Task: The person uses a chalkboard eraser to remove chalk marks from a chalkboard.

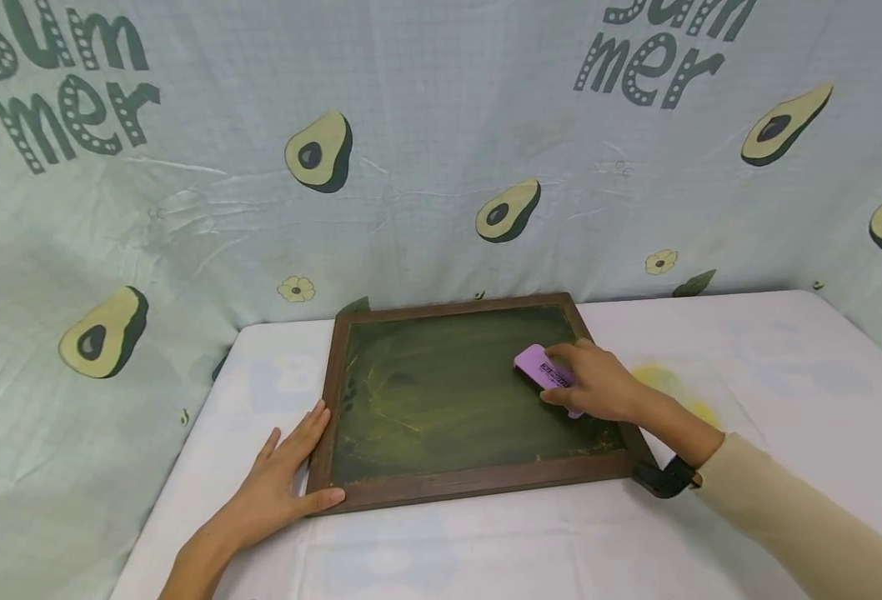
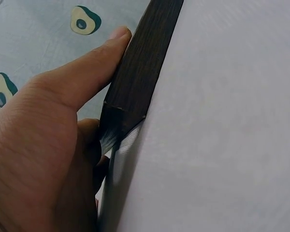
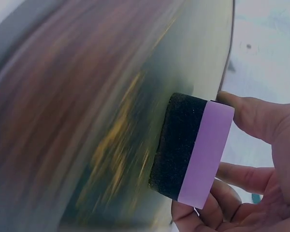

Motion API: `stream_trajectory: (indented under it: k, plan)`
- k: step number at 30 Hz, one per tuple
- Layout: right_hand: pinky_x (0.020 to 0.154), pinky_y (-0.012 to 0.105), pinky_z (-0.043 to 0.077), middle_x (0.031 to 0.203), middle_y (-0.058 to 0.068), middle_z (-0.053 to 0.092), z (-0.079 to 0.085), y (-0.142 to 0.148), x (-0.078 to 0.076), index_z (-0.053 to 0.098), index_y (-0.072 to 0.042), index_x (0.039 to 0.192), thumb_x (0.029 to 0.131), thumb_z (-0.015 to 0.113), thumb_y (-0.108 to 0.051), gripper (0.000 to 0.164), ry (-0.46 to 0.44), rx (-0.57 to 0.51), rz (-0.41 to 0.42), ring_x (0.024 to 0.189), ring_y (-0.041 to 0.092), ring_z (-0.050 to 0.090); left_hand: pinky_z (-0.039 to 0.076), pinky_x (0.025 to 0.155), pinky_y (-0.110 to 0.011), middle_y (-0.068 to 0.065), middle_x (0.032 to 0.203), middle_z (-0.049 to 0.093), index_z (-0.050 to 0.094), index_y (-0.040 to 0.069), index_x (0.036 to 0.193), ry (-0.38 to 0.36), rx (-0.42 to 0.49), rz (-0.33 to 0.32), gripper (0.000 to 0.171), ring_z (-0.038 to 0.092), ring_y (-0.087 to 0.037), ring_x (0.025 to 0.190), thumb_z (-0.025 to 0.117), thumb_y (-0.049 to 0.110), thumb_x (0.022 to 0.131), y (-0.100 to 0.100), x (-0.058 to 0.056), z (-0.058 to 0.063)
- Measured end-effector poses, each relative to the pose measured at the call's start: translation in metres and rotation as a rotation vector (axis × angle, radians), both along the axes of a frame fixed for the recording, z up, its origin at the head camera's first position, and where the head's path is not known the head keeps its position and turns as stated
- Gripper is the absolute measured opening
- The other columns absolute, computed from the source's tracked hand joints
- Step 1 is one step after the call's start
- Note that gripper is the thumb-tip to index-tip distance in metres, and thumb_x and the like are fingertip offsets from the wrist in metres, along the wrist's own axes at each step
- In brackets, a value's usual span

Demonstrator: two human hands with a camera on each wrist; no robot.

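Observation:
A wooden-framed chalkboard (image 1: 441, 383) lies on the white-covered table, its dark green face smeared with pale yellow dust. My right hand (image 1: 594, 385) grips a purple chalkboard eraser (image 1: 540, 365) on the right part of the board, thumb and fingers along opposite sides. Seen from the right wrist, the eraser's black felt (image 3: 179, 145) faces the board, close to yellow chalk marks (image 3: 118, 130). With fingers spread and fairly straight, my left hand (image 1: 272, 487) rests at the board's near-left corner. Its thumb (image 2: 99, 60) touches the wooden frame (image 2: 145, 58).
Behind the table hangs a pale cloth (image 1: 411, 167) printed with avocados and lettering. Yellow patches (image 1: 658, 379) show on the white table cover (image 1: 486, 550) right of the board. A black band (image 1: 666, 477) circles the right wrist, below a beige sleeve (image 1: 794, 508).

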State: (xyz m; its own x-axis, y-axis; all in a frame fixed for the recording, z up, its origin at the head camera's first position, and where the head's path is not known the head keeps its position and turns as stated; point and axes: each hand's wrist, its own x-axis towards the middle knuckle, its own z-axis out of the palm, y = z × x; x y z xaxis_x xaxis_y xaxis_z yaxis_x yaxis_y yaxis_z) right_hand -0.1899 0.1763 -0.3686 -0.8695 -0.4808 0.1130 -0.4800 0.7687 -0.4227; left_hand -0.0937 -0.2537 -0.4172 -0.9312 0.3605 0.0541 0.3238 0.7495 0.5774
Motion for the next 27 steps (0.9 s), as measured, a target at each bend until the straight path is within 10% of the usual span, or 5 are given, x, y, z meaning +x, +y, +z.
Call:
stream_trajectory:
  k: [27]
  plan:
    - [0.063, 0.028, 0.042, 0.098, 0.01, 0.056, 0.002, -0.17, 0.01, 0.055, -0.001, 0.133, 0.085, 0.073, -0.034, 0.061, -0.049, 0.062, 0.264, 0.076, 0.015, 0.046, -0.004, 0.112, -0.056, -0.007, 0.159, 0.012, 0.018, 0.01, 0.154, 0.025, -0.022, -0.004, 0.098, 0.015, -0.031, 0.143, 0.07, 0.05, 0.082, -0.002, -0.003, -0.001]
